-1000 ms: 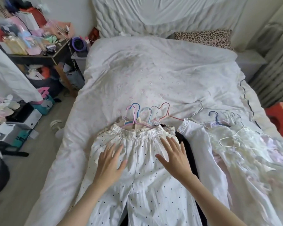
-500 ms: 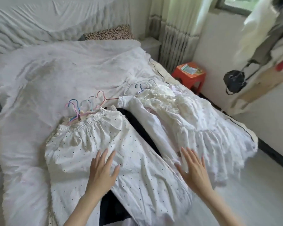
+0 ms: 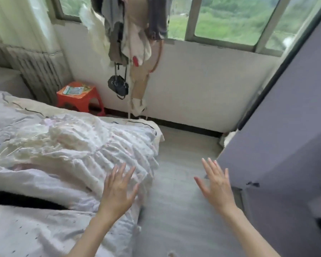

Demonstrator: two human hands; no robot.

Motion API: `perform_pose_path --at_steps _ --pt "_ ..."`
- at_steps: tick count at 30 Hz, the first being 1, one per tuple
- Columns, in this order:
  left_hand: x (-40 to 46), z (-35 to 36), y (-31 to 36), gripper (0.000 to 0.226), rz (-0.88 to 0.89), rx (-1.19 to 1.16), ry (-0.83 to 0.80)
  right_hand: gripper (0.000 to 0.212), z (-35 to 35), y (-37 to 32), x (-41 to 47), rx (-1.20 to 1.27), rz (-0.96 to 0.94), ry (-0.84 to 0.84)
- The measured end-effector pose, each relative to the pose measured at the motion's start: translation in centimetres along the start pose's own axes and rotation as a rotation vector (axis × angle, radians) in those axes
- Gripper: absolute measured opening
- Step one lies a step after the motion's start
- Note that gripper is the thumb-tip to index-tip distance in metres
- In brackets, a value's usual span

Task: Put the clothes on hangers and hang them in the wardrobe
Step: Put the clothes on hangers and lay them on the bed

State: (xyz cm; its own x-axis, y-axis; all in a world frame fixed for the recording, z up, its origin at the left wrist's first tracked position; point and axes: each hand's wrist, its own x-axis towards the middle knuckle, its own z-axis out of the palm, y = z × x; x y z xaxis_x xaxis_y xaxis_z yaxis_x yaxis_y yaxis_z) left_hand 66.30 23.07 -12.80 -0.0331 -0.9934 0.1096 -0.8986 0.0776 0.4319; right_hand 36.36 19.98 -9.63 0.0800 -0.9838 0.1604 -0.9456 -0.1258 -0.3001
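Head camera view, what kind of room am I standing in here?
Most likely a bedroom in a home. A bed piled with white clothes fills the left side, more clothing hangs by the window, and a small red stool stands by the wall.

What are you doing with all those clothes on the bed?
A person is sorting clothes to hang up. Right now neither hand holds anything: the left hand is spread open over the edge of a frilly white dress lying on the bed, and the right hand is open above the floor, near the purple wardrobe. White dotted trousers lie on the bed too. No hanger shows in this view, so nothing has been picked up for hanging yet.
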Motion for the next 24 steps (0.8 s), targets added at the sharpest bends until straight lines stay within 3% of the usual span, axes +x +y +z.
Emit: perform_pose_path --at_steps 7,11,18,24 --pt "10.0 6.0 13.4 0.066 0.233 -0.070 -0.058 0.064 -4.1 11.9 1.7 0.018 0.234 0.068" --pt "14.2 8.4 20.7 0.074 0.381 -0.132 -0.085 0.061 -7.3 16.8 3.4 0.051 0.355 0.164" --pt "21.4 12.1 34.2 0.073 0.649 -0.189 -0.168 0.072 -13.3 24.8 4.4 0.013 0.550 0.386" --pt "23.9 17.8 42.8 0.076 0.834 -0.191 -0.300 0.082 -15.4 31.9 2.1 -0.051 0.736 0.439"
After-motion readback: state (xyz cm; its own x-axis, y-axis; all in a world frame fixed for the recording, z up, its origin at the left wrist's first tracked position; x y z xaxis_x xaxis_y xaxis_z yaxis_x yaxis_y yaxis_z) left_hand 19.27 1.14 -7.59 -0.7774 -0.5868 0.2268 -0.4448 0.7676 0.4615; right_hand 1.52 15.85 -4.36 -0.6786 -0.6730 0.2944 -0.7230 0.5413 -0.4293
